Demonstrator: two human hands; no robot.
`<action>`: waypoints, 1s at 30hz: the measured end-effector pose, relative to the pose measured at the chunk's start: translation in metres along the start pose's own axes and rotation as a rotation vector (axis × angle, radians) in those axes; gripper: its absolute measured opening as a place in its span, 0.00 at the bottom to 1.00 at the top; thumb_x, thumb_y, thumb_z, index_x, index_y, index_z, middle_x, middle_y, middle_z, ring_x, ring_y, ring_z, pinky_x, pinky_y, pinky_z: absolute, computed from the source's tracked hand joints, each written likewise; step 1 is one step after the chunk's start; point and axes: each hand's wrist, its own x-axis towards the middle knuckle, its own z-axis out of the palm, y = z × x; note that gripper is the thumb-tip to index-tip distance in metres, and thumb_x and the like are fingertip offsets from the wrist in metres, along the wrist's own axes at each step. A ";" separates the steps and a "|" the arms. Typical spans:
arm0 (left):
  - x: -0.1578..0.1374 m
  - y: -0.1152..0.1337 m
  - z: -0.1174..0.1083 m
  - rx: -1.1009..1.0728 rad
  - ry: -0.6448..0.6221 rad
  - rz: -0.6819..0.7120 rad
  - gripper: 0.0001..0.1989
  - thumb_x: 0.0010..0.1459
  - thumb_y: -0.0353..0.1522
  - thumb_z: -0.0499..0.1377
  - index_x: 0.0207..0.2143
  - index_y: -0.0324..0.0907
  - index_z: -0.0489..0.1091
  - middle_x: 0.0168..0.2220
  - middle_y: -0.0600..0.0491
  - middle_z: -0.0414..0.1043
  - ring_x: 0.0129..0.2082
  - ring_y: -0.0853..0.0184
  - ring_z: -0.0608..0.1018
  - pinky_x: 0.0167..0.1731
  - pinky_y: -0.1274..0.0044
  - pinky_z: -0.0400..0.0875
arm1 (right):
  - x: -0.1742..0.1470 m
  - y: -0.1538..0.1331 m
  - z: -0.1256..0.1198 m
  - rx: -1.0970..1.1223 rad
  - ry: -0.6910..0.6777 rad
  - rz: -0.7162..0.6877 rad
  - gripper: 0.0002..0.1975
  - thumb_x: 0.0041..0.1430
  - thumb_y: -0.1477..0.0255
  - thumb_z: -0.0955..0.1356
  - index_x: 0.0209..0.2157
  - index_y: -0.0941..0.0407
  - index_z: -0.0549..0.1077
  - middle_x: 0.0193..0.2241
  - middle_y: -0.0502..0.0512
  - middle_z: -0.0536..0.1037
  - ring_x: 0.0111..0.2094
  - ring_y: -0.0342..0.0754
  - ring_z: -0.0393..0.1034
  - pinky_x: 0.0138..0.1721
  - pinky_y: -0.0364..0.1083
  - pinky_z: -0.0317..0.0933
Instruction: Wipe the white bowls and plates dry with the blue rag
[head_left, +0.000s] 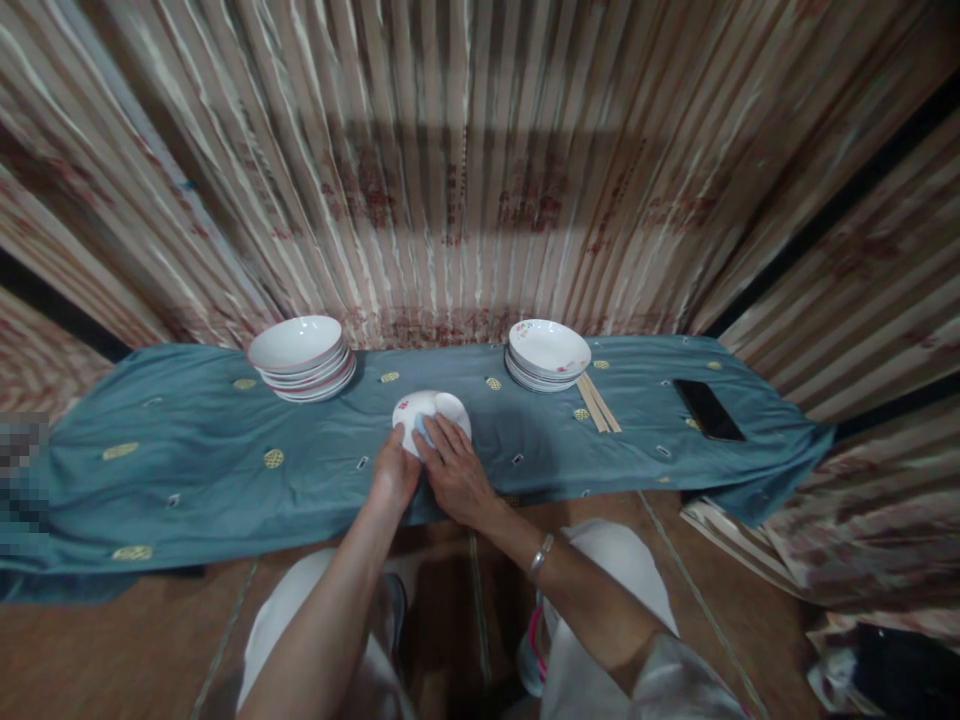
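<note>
A white bowl (409, 404) with a red mark is held over the near middle of the cloth-covered table. It appears turned with its outside and foot ring facing up. My left hand (395, 470) grips the bowl's near left side, thumb on the surface. A light blue cloth or sponge (423, 428) lies against the bowl under my right hand (455, 468), whose fingers press it flat onto the surface; its full shape is hidden by the fingers.
Stacked white bowls (296, 345) with pinkish rims stand at the left. To the right are a stack of floral plates (550, 350), several chopsticks (598, 404) and a black phone (708, 410). A teal cloth (315, 500) covers the table; a patterned curtain (465, 180) hangs behind.
</note>
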 end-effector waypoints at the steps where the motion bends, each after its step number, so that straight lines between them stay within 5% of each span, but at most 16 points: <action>1: 0.000 -0.002 -0.001 0.009 -0.001 0.027 0.16 0.60 0.25 0.52 0.50 0.29 0.68 0.36 0.44 0.78 0.35 0.70 0.80 0.39 0.82 0.74 | 0.002 0.001 -0.001 0.007 0.003 0.005 0.25 0.64 0.78 0.57 0.62 0.60 0.60 0.65 0.64 0.56 0.68 0.54 0.38 0.64 0.61 0.47; 15: -0.016 -0.007 0.010 0.194 -0.119 0.172 0.08 0.51 0.28 0.62 0.34 0.33 0.74 0.29 0.49 0.78 0.27 0.68 0.78 0.36 0.77 0.72 | 0.033 0.015 -0.027 0.077 0.062 0.151 0.24 0.63 0.75 0.58 0.59 0.63 0.62 0.62 0.67 0.60 0.66 0.54 0.46 0.65 0.59 0.43; 30: -0.020 -0.008 0.014 0.192 -0.103 0.187 0.09 0.48 0.29 0.63 0.33 0.33 0.74 0.29 0.44 0.79 0.44 0.56 0.79 0.47 0.68 0.71 | 0.033 0.054 -0.007 0.232 0.177 0.395 0.26 0.67 0.68 0.51 0.62 0.63 0.58 0.59 0.64 0.67 0.62 0.52 0.57 0.62 0.55 0.52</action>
